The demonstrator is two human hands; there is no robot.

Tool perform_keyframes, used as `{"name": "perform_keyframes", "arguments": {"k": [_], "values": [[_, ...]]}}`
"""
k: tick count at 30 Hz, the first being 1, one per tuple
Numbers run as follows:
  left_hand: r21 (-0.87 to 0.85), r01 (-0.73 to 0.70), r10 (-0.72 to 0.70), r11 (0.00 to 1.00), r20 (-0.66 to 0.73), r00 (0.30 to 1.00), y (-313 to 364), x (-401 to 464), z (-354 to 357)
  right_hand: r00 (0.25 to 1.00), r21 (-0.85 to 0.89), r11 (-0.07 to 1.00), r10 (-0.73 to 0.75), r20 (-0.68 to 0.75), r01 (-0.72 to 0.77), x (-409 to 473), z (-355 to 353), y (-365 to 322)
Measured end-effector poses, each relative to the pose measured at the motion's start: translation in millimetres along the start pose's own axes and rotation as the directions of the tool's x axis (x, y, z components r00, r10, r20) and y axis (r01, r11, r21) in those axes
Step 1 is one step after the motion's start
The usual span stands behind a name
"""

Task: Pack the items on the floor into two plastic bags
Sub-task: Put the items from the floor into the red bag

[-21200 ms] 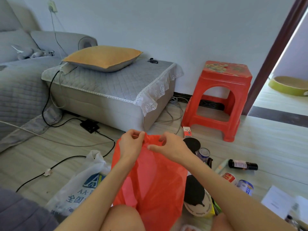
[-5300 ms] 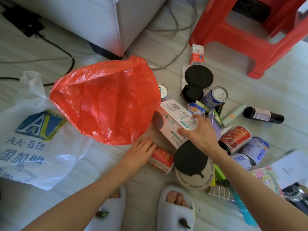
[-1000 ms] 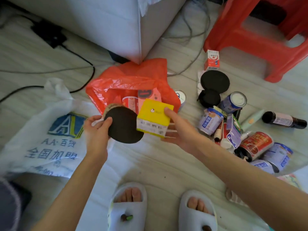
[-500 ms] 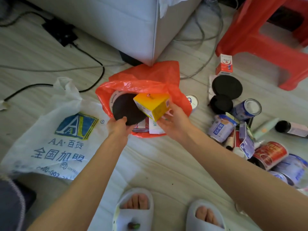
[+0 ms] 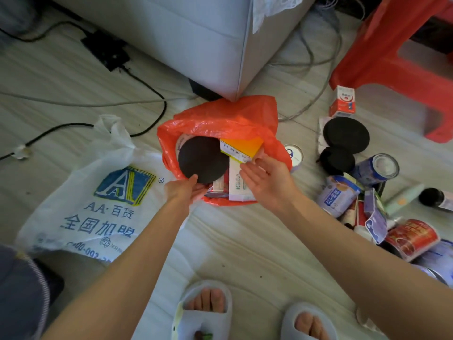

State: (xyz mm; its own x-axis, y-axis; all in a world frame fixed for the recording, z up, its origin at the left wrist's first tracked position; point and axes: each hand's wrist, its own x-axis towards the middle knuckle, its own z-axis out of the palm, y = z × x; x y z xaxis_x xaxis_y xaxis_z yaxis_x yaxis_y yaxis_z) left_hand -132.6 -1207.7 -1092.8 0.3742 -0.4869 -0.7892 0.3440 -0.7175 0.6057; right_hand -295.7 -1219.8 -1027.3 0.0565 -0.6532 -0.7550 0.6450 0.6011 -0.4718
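Observation:
An orange plastic bag (image 5: 220, 119) lies open on the floor. Inside it are a round container with a black lid (image 5: 203, 159), a yellow box (image 5: 241, 147) and a white box (image 5: 236, 185). My left hand (image 5: 186, 190) pinches the lower edge of the round container at the bag's mouth. My right hand (image 5: 267, 177) is open, its fingertips touching the yellow box's near corner. A white printed plastic bag (image 5: 98, 204) lies flat to the left.
Loose items lie at the right: black lids (image 5: 345, 134), a blue can (image 5: 377, 169), a cup (image 5: 338, 195), a red can (image 5: 411, 239), a small carton (image 5: 343, 100), a dark bottle (image 5: 434, 198). A red stool (image 5: 392, 45), a grey ottoman (image 5: 196, 40) and cables (image 5: 152, 99) stand behind. My slippered feet are below.
Both hands have carried the round container and the yellow box forward into the orange bag. My right hand has let go of the yellow box, which now rests inside.

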Motion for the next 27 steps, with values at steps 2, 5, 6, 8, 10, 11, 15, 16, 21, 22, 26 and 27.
{"name": "perform_keyframes", "arguments": {"k": [2, 5, 6, 8, 10, 11, 15, 16, 21, 22, 26, 27], "values": [[0.146, -0.107, 0.120, 0.983, -0.088, 0.989, -3, 4, -6, 0.975, -0.405, 0.907, -0.178, -0.130, 0.112, -1, -7, -1], [0.296, -0.199, 0.267, 0.934, -0.211, 0.940, 3, 12, -18, 0.812, -0.844, 0.503, -0.562, -0.157, 0.185, 5, -42, -1], [0.304, -0.207, 0.279, 0.930, -0.216, 0.936, 6, 15, -20, 0.788, -0.892, 0.425, -0.598, -0.146, 0.157, 8, -53, -1], [0.302, -0.209, 0.264, 0.930, -0.157, 0.951, 12, 20, -21, 0.816, -0.940, 0.338, -0.557, -0.154, 0.054, 14, -70, -1], [0.290, -0.186, 0.219, 0.939, -0.085, 0.972, 12, 24, -20, 0.876, -0.971, 0.239, -0.468, -0.121, -0.006, 22, -77, 4], [0.275, -0.175, 0.202, 0.945, -0.072, 0.977, 11, 25, -20, 0.893, -0.978, 0.208, -0.440, -0.094, 0.000, 23, -76, 6], [0.277, -0.226, 0.256, 0.934, -0.077, 0.963, 6, 25, -22, 0.901, -0.879, 0.471, -0.410, -0.143, 0.076, 31, -70, 6], [0.286, -0.262, 0.291, 0.922, -0.065, 0.955, 5, 24, -22, 0.898, -0.840, 0.534, -0.411, -0.161, 0.094, 32, -69, 6], [0.410, -0.492, 0.520, 0.768, 0.049, 0.853, 6, 0, -27, 0.864, -0.926, 0.345, -0.502, -0.046, 0.151, 27, -61, 3], [0.440, -0.528, 0.558, 0.726, 0.071, 0.826, 9, -5, -29, 0.861, -0.923, 0.347, -0.507, -0.034, 0.167, 25, -60, 1], [0.578, -0.630, 0.727, 0.519, 0.089, 0.681, 32, -34, -31, 0.821, -0.912, 0.310, -0.568, 0.049, 0.269, 3, -51, -10], [0.565, -0.659, 0.762, 0.496, 0.080, 0.643, 43, -41, -31, 0.801, -0.907, 0.292, -0.594, 0.078, 0.304, -8, -41, -20]]}}
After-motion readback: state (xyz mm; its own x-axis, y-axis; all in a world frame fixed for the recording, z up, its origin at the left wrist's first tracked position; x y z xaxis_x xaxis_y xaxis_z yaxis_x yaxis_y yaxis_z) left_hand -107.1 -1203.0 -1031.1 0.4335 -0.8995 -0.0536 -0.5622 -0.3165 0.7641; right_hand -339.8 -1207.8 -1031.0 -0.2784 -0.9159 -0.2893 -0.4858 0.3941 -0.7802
